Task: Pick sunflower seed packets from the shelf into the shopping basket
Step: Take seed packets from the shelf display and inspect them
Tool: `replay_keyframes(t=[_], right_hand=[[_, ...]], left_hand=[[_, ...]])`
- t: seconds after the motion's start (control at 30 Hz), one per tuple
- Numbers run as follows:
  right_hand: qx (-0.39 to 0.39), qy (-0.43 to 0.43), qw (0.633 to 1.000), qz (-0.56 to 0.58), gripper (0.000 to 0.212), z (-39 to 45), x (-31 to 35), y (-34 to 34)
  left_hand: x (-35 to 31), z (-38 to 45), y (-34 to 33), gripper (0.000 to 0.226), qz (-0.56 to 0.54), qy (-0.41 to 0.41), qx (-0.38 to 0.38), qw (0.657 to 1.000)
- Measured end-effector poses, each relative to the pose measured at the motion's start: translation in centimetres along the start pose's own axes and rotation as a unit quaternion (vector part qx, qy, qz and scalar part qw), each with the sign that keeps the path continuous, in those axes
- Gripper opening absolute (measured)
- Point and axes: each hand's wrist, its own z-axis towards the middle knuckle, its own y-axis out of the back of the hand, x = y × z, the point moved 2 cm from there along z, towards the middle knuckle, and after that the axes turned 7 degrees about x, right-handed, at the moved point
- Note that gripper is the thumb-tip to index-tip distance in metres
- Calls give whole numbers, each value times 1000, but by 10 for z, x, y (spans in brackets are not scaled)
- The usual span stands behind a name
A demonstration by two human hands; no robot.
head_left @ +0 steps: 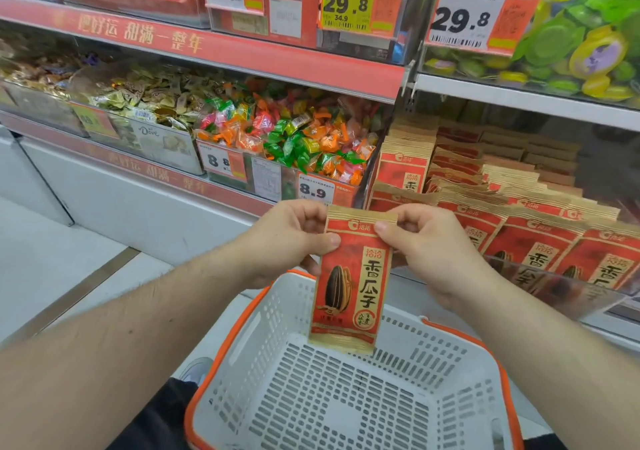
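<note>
Head view has both hands, left hand (287, 238) and right hand (426, 245), pinching one seed packet (349, 283) by its top corners, fingers (332, 240) clamped, dangling it over the basket (242, 356), ready to drop I guess.

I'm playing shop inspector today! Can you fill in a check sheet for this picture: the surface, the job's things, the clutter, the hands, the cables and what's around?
Surface: white shelf with a clear front panel; grey floor below.
Job's things: one red seed packet held upright above the white basket with its orange rim; more seed packets stand in rows on the shelf. Nothing seen inside the basket.
Clutter: nothing seen.
Hands: left hand and right hand each pinch the packet's top edge.
Cables: nothing seen.
Surroundings: bin of wrapped candies, price tags, green and yellow sweets.
</note>
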Motion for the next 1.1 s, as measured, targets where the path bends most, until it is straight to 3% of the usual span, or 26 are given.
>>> replay_keyframes(t=[0.1, 0.23, 0.5, 0.7, 0.97, 1.1], right_hand=[[-10, -7, 1000, -5, 25, -5, -18, 3], [-26, -15, 999, 24, 31, -7, -25, 6], [-52, -53, 991, 109, 27, -10, -30, 14], [-62, -46, 991, 106, 25, -11, -32, 15], [-55, 13, 997, 47, 30, -14, -26, 18], [20, 16, 999, -26, 32, -13, -22, 22]], left_hand=[[8, 2, -9, 7, -21, 61, 26, 998], [10, 5, -11, 20, -41, 78, 25, 996], [8, 11, -23, 23, 39, 14, 7, 999], [15, 12, -21, 32, 115, -56, -26, 992], [11, 11, -24, 22, 32, -26, -34, 999], [7, 12, -20, 22, -22, 0, -34, 999]])
